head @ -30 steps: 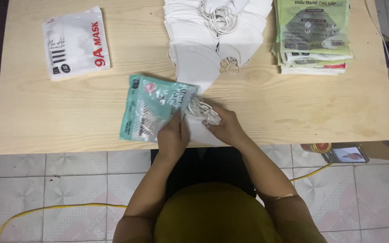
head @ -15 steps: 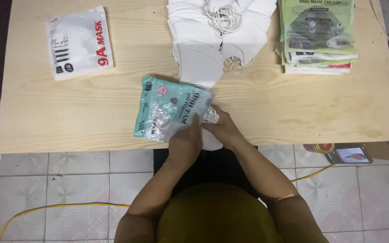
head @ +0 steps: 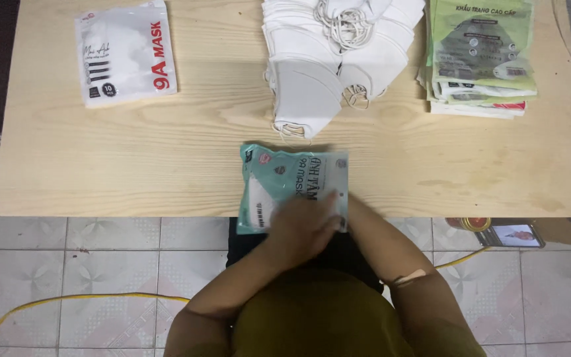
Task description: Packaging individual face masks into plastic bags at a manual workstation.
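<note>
Since the earlier frames the teal mask packet (head: 290, 184) has slid toward the table's near edge and turned square to it, and the loose white mask that showed beside the hands is no longer in view.

The pale wooden table (head: 166, 152) spreads out beyond the hands. Directly ahead of them, at the far edge, lies a pile of white face masks (head: 328, 59) with a tangle of ear loops on top. Far ahead to the left sits a white mask packet (head: 125, 53); far ahead to the right is a stack of green packets (head: 480, 56). The teal packet lies flat, its near end overhanging the table edge.

The left hand (head: 302, 225) lies on the packet's near right corner, fingers loosely spread and pressing flat rather than clenched. The right hand (head: 346, 206) is almost wholly covered by the left one; only its edge shows at the packet's right side, and its grip cannot be made out.
</note>
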